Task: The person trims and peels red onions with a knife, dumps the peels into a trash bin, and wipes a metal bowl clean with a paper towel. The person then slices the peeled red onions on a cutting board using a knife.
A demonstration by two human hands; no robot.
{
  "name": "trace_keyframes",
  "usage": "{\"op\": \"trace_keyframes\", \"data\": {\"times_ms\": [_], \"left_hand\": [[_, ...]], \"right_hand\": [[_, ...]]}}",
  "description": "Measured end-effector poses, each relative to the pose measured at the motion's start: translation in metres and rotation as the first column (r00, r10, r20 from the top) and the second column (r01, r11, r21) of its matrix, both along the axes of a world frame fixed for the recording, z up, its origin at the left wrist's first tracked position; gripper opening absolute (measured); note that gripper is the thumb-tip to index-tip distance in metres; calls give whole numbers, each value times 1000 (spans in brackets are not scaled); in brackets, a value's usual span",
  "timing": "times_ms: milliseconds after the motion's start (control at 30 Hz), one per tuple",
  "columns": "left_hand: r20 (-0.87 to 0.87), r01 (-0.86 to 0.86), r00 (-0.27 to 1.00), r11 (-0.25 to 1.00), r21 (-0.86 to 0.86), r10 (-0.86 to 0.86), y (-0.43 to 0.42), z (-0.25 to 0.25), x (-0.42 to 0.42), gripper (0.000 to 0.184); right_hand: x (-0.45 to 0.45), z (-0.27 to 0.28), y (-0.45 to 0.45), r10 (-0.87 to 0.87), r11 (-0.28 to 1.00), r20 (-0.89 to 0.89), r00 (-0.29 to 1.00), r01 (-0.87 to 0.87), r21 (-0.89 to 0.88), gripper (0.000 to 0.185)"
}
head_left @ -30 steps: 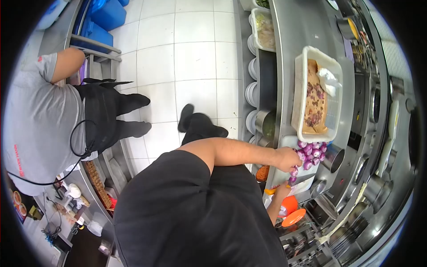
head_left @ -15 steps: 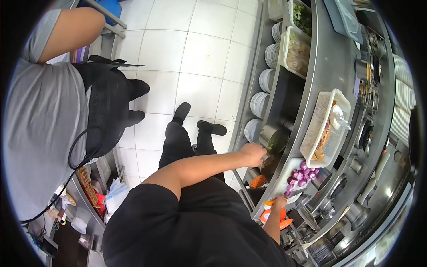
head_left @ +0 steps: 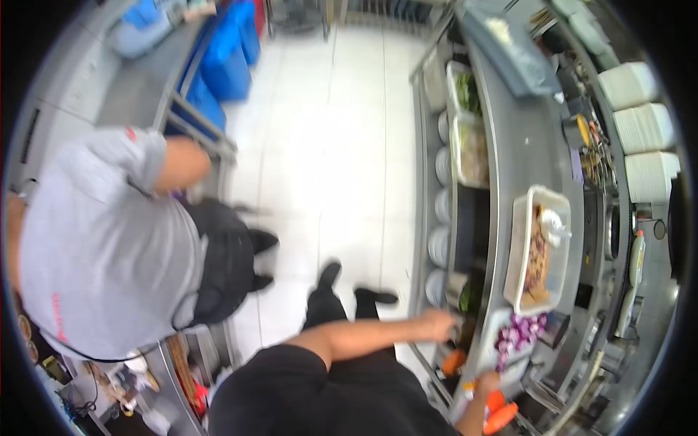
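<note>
My left hand [head_left: 438, 325] reaches across to the lower shelf of the counter, its fingers curled at a round grey metal rim or handle [head_left: 454, 333] that is too blurred to name. Just past it is a metal pot with green contents [head_left: 465, 294]. Below the hand sits a container of orange-red food [head_left: 454, 362]. My right hand [head_left: 487, 383] is at the counter's edge, closed, with a small yellow-orange piece [head_left: 469, 389] at its fingers. Beside it lie purple onions [head_left: 520, 336] on a white board [head_left: 496, 338]. Orange objects [head_left: 500, 416] lie under the right wrist.
A white basket [head_left: 518, 251] with a long brown food item and a plastic bag stands on the steel counter [head_left: 520, 145]. Stacked plates [head_left: 438, 247] line the shelf. A co-worker in a grey shirt [head_left: 109, 240] stands at left, behind me. Blue bags [head_left: 225, 69] hang beyond.
My view has tilted, so the scene sits lower in the picture and is blurred. Both hands stay near the same spots at the counter. More of the co-worker shows.
</note>
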State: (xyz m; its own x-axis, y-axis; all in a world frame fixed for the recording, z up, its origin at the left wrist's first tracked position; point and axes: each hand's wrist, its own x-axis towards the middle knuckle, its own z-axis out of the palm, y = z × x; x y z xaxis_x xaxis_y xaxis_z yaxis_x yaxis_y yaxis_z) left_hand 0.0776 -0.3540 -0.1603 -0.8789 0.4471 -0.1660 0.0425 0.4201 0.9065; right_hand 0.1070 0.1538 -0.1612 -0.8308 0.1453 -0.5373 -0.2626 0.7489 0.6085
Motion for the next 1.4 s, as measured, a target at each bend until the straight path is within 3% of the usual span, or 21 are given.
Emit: {"op": "trace_keyframes", "data": {"times_ms": [33,67,100,200,300,400,500,533,600,633,700,767,867,1033,1100,1267,1400], "left_hand": [[-27,-2,1000,1000,-29,1,9,-5,1,35],[-14,86,996,993,-86,-87,14,-6,-1,37],[-16,120,992,988,-94,-122,10,-1,-8,37],[-9,215,976,970,-109,-218,26,17,-19,39],[-35,297,952,943,-149,-305,61,29,-36,41],[-73,424,892,882,-205,-446,104,57,-61,44],[-125,488,850,854,-182,-512,151,93,-74,45],[-173,508,832,849,-143,-527,171,92,-77,45],[-288,527,807,849,-44,-516,212,90,-77,44],[-346,535,792,845,0,-502,227,91,-82,44],[-351,531,763,836,-139,-542,249,105,-84,48],[-401,499,751,849,-174,-524,278,102,-81,51],[-617,494,525,800,-340,-586,311,73,-88,56],[-534,537,357,636,-554,-767,345,46,-104,47],[-511,519,329,604,-605,-794,363,18,-104,43],[-476,564,238,519,-642,-847,365,40,-122,26],[-492,600,204,505,-620,-846,374,29,-128,26]], "right_hand": [[4,-19,25,65,996,-2,998,-65,58,17],[8,-11,-10,-643,721,-167,747,517,-462,21],[13,-12,-37,-982,168,-133,133,310,-936,26],[13,21,-86,-944,303,-248,219,274,-913,35],[18,16,-84,-992,101,-79,95,245,-964,38],[30,-20,-61,-914,347,-323,246,59,-936,41],[41,-38,-58,-790,525,-534,301,-117,-843,36],[37,-10,-73,-904,336,-328,274,-19,-942,34],[21,77,-129,-992,-58,77,100,175,-983,30],[25,67,-123,-990,6,15,137,147,-989,31],[30,57,-120,-972,136,-115,203,89,-987,33],[29,51,-121,-984,91,-82,160,46,-995,32],[31,47,-125,-986,128,-115,122,101,-987,33],[26,57,-139,-986,162,-151,63,219,-962,35],[28,51,-142,-977,212,-206,52,160,-964,34],[18,54,-146,-979,192,-202,-9,272,-943,35],[21,47,-146,-972,220,-235,-26,271,-937,35]]}}
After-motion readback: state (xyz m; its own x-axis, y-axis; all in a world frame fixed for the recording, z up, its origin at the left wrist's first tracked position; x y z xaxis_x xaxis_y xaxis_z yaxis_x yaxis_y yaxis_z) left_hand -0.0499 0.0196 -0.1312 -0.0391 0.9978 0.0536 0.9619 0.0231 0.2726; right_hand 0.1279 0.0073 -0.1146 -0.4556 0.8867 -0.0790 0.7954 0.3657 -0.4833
